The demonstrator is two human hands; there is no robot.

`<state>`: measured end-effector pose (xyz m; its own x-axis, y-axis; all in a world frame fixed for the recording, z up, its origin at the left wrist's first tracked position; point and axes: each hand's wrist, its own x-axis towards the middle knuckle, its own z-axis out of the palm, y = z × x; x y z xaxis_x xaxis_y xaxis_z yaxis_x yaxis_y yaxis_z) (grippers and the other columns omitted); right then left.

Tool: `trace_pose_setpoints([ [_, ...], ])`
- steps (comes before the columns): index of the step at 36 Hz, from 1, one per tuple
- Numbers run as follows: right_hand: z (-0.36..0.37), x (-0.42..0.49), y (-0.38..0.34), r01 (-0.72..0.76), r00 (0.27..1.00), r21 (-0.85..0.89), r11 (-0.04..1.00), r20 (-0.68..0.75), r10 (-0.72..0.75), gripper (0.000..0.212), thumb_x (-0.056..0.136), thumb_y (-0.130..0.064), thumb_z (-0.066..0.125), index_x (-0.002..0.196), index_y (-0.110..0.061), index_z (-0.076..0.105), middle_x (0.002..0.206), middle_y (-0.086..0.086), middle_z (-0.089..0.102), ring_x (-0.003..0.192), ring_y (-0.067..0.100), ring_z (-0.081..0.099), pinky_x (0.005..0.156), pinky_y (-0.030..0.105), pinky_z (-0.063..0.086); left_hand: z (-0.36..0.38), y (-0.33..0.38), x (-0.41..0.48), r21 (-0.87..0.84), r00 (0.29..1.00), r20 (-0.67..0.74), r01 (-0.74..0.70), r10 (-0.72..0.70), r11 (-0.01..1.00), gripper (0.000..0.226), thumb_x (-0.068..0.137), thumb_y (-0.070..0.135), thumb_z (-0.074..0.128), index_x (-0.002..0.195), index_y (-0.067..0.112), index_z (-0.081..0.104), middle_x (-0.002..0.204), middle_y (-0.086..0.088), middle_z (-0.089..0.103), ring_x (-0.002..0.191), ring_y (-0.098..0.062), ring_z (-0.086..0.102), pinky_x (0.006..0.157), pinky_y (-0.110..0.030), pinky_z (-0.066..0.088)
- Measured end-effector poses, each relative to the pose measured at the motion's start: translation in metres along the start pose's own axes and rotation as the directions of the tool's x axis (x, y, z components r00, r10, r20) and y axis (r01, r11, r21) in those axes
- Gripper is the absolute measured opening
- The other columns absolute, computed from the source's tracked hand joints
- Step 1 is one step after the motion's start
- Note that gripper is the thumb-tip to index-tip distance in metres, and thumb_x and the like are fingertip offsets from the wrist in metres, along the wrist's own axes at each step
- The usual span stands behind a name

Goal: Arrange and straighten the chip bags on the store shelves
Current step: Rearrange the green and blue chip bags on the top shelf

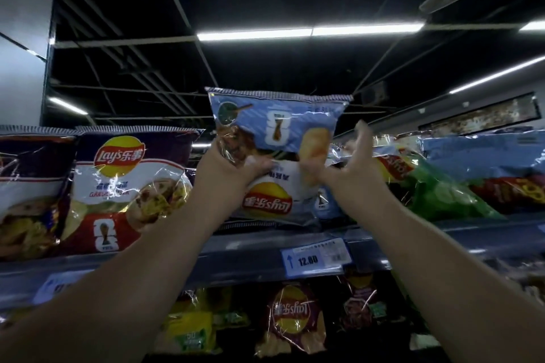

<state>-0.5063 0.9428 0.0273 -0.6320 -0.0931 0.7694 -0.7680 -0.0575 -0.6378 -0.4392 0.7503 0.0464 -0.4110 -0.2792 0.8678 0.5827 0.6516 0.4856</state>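
Partway through, I judge: the left hand [236, 160] pinches the upside-down light-blue foil chip bag [277, 127] above the grey metal shelf [250, 256], the right hand [351, 162] spread at its edge, while the green foil bag [442, 194] beside lies toppled, unstraightened.

Left grip [225, 168] clasping, right grip [351, 163] splayed

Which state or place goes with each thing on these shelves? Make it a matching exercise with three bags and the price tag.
1 light blue bag
2 green bag
3 navy bag with red jersey
4 price tag

A standing upright, left
B on the shelf edge
C held upside down
D lying slumped, right

Pairs: 1-C, 2-D, 3-A, 4-B
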Motion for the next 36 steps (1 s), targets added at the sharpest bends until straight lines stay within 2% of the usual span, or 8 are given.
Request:
trace_pose_setpoints([
  [8,0.020,0.002,0.042,-0.103,0.972,-0.141,0.985,0.195,0.130,0.093,0.052,-0.039,0.099,0.127,-0.028,0.044,0.115,-0.009,0.064,0.103,0.013,0.065,0.086,0.038,0.059,0.010,-0.007,-0.005,-0.130,0.993,0.003,0.116,-0.116,0.985,0.016,0.083,0.033,0.078,0.096,0.027,0.071,0.083,0.011,0.077,0.072,-0.006,0.074,0.062,-0.024,0.059],
  [11,0.017,0.000,0.045,-0.044,0.996,-0.132,0.990,0.074,0.054,0.061,0.070,-0.029,0.091,0.118,-0.027,0.052,0.108,-0.008,0.065,0.095,0.012,0.063,0.078,0.035,0.056,0.007,-0.018,-0.003,-0.173,0.987,0.055,0.160,-0.153,0.972,0.071,0.072,0.045,0.085,0.131,0.021,0.055,0.117,0.003,0.072,0.104,-0.017,0.071,0.092,-0.046,0.057],
  [15,0.017,0.000,0.044,0.102,0.992,-0.461,0.881,-0.023,-0.127,0.037,0.081,-0.034,0.080,0.110,-0.030,0.057,0.096,-0.010,0.062,0.088,0.016,0.060,0.074,0.036,0.051,0.001,-0.016,-0.005,0.295,0.985,-0.164,-0.003,0.054,0.955,0.137,0.066,0.047,0.089,0.158,0.023,-0.009,0.167,-0.008,0.002,0.152,-0.024,0.009,0.121,-0.041,0.015],
  [19,0.010,0.006,0.027,0.209,0.915,-0.852,0.480,-0.003,-0.403,0.030,0.085,-0.023,0.066,0.114,-0.033,0.065,0.102,-0.007,0.063,0.104,0.026,0.060,0.079,0.037,0.036,-0.006,-0.004,-0.008,0.777,0.797,0.074,-0.423,0.599,0.467,0.118,0.076,0.048,0.079,0.159,0.017,0.000,0.163,-0.026,-0.006,0.151,-0.042,-0.007,0.122,-0.055,0.003],
  [23,0.007,0.007,-0.002,0.258,0.883,-0.958,0.129,0.179,-0.433,0.027,0.088,-0.032,0.062,0.113,-0.038,0.068,0.115,-0.009,0.064,0.115,0.026,0.051,0.093,0.046,0.029,-0.001,0.011,-0.005,0.770,0.620,0.489,-0.638,0.613,0.032,0.114,0.064,0.049,0.084,0.157,0.018,0.025,0.162,-0.024,0.018,0.149,-0.046,0.009,0.120,-0.061,0.000],
  [25,0.008,0.007,-0.013,0.333,0.856,-0.940,0.077,0.268,-0.442,0.027,0.089,-0.033,0.061,0.114,-0.039,0.067,0.112,-0.012,0.062,0.117,0.023,0.046,0.094,0.047,0.019,0.006,0.017,-0.004,0.773,0.675,0.578,-0.632,0.459,-0.046,0.114,0.065,0.060,0.078,0.157,0.021,0.023,0.161,-0.016,0.029,0.149,-0.039,0.018,0.119,-0.061,0.002],
  [31,0.002,0.008,-0.022,0.403,0.745,-0.890,0.213,0.184,-0.641,0.058,0.074,-0.013,0.073,0.128,-0.031,0.062,0.141,0.000,0.054,0.140,0.029,0.032,0.107,0.051,0.016,0.005,0.010,0.003,0.704,0.846,0.402,-0.530,0.349,0.473,0.079,0.076,0.043,0.071,0.147,0.036,0.036,0.135,0.008,0.058,0.119,-0.021,0.058,0.095,-0.044,0.049],
  [36,-0.005,-0.002,-0.011,0.288,0.896,-0.585,0.758,-0.116,-0.429,0.115,0.080,-0.035,0.083,0.161,-0.032,0.001,0.170,0.008,-0.007,0.156,0.026,-0.002,0.123,0.044,0.003,-0.003,0.002,0.004,0.409,0.965,0.096,-0.262,0.245,0.874,0.049,0.081,0.027,0.079,0.124,0.028,0.056,0.101,0.013,0.062,0.089,-0.006,0.058,0.070,-0.023,0.044],
])
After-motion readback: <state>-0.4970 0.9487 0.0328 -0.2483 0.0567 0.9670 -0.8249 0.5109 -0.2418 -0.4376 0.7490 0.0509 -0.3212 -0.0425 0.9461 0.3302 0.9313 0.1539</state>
